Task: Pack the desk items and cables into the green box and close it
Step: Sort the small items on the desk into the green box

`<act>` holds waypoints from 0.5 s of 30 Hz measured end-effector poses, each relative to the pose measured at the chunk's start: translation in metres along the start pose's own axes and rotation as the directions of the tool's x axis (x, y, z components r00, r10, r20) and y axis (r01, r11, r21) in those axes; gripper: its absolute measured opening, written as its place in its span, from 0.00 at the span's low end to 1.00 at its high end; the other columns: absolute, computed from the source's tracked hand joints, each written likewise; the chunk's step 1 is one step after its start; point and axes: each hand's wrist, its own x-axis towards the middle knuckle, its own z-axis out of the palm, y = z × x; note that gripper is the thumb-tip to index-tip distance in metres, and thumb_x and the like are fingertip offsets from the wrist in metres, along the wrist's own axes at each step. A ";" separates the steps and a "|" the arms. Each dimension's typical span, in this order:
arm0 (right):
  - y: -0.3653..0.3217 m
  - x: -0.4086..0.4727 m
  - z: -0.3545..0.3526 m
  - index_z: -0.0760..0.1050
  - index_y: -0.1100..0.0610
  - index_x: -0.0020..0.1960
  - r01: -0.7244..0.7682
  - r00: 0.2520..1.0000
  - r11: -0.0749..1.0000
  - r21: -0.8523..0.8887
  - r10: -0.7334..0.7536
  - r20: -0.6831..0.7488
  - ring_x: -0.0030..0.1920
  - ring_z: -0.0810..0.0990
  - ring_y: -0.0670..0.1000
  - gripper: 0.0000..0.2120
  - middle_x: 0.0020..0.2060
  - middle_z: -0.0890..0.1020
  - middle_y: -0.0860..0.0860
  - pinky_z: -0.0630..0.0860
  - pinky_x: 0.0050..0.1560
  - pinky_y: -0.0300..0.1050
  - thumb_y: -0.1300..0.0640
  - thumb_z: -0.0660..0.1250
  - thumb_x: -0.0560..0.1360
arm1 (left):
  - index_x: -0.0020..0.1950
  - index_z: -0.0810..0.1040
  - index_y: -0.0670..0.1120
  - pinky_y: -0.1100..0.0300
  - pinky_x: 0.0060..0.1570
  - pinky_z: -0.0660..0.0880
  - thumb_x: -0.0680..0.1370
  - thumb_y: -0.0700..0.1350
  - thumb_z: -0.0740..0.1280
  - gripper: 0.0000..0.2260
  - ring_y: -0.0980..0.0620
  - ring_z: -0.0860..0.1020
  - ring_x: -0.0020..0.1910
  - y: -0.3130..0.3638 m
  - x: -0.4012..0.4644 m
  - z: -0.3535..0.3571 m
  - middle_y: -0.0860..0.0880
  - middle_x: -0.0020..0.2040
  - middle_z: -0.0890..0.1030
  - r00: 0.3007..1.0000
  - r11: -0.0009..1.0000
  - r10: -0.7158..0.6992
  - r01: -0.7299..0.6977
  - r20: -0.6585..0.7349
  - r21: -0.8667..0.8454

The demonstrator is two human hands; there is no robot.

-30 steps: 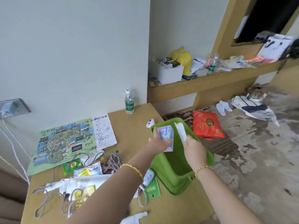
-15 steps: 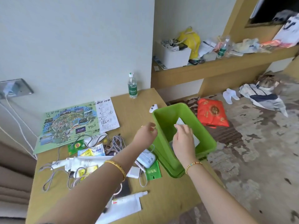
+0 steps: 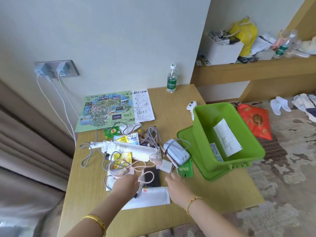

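Many items crowd wooden desk (image 3: pixel 172 106).

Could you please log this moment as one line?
green box: open, two items inside | left hand: over cables | right hand: empty | stage: packing

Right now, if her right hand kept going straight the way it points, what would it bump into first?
Probably the white charger plug just past the fingertips of the right hand, with the pale blue power bank behind it. Depth is hard to judge from above.
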 end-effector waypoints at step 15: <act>0.006 -0.007 0.040 0.67 0.58 0.63 -0.034 0.999 0.981 -0.193 0.040 0.030 0.62 0.67 0.57 0.15 0.63 0.69 0.56 0.68 0.60 0.50 0.64 0.60 0.76 | 0.60 0.67 0.44 0.55 0.52 0.75 0.79 0.50 0.58 0.13 0.46 0.75 0.57 -0.007 -0.002 0.056 0.45 0.58 0.73 0.971 0.965 -0.220 0.231 0.095 -0.123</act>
